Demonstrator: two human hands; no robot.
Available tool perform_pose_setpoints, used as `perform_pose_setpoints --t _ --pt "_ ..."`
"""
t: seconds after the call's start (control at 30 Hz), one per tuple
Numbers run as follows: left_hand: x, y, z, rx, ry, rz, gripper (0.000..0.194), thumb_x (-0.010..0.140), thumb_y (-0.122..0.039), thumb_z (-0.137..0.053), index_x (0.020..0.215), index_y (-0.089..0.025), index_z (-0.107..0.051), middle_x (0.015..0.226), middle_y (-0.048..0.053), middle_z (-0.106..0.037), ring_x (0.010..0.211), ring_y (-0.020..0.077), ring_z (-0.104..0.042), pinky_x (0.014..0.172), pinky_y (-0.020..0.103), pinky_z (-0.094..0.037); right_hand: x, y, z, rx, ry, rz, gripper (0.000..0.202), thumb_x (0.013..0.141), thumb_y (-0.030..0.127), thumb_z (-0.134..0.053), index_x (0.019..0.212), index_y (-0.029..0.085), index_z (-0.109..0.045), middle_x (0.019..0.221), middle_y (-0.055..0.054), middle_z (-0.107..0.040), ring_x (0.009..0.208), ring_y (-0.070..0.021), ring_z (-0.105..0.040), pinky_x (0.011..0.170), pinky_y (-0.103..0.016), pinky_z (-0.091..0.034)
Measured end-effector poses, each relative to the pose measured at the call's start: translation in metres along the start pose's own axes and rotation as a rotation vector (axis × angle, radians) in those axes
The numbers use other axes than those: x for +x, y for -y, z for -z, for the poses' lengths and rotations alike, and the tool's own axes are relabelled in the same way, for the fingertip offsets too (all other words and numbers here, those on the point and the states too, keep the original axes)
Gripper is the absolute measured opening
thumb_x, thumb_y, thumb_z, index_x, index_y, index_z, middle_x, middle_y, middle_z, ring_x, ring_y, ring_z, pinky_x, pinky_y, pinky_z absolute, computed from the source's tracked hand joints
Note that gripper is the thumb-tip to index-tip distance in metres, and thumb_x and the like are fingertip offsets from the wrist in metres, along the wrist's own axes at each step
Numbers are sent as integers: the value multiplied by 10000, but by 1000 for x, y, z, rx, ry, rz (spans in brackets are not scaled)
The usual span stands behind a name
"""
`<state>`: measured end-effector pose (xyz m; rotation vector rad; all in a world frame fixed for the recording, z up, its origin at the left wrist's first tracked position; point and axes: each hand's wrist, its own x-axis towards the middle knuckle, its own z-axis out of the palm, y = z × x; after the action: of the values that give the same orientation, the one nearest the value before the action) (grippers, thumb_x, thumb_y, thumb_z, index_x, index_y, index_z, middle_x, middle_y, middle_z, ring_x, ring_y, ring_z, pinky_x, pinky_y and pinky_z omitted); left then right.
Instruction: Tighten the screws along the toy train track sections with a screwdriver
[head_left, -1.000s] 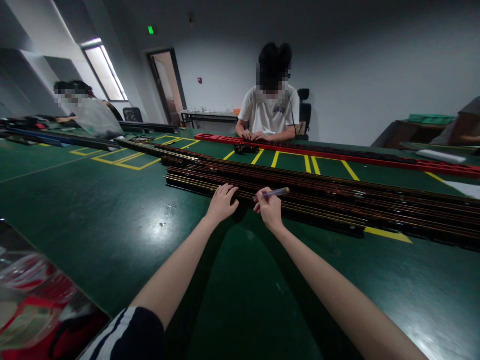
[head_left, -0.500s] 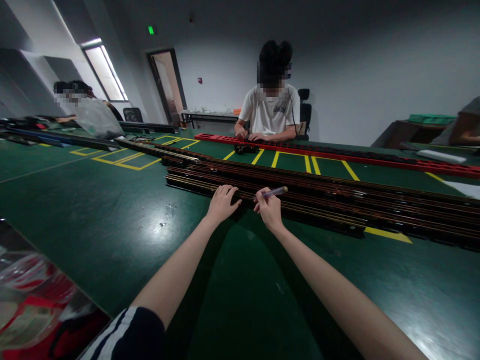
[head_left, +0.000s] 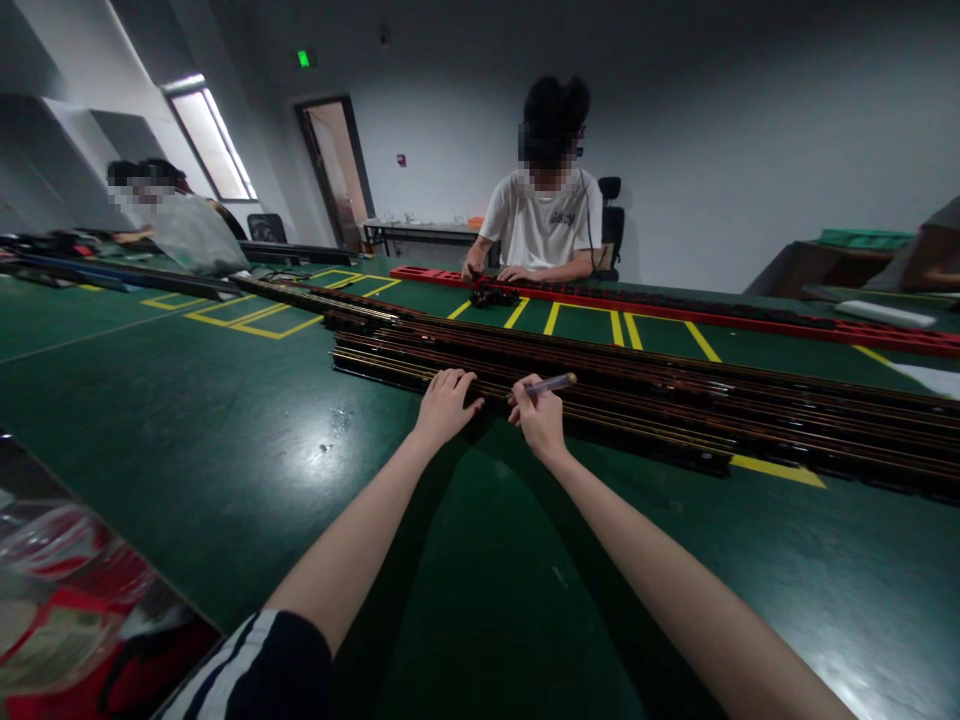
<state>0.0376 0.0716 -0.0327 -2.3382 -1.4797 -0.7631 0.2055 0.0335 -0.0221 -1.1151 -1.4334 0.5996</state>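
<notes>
Long dark rails (head_left: pixel 637 405) with thin coppery lines along them lie side by side across the green table. On their near edge rests my left hand (head_left: pixel 446 405), fingers spread and thumb apart, left of centre. My right hand (head_left: pixel 538 415) is closed round a pen (head_left: pixel 551 384), held as for writing, with its back end pointing up and right. The pen's front end is close to the nearest rail; whether it touches cannot be made out. A small gap separates the two hands.
A person (head_left: pixel 544 220) sits across the table (head_left: pixel 262 430), hands at a long red rack (head_left: pixel 675 312) and a small dark bundle (head_left: pixel 493 294). Yellow tape (head_left: pixel 780 470) marks the tabletop. Packed plastic bags (head_left: pixel 67 590) are at the lower left, beyond the table edge.
Both my hands stay in the same place on the rails. Across the table, the person's hand on the left side of the view has shifted slightly left.
</notes>
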Motion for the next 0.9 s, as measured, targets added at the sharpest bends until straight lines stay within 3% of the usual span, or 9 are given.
perform_pose_setpoints --t 0.53,0.9 --pt "0 -4 1 -17 -5 53 340 819 -225 -552 1151 -150 -550 1170 137 -578 1189 294 -475 1075 454 -356 -1 4 1 -10 18 20 291 873 461 -446 759 201 -508 694 -30 -635 440 -126 -577 413 -223 -430" --pt "-2 -2 0 0 -18 8 375 845 -136 -437 1199 -156 -560 1190 112 -579 1202 268 -465 1111 449 -322 -1 3 0 -32 16 11 325 870 497 -448 742 204 -506 671 -26 -637 435 -134 -584 414 -232 -446"
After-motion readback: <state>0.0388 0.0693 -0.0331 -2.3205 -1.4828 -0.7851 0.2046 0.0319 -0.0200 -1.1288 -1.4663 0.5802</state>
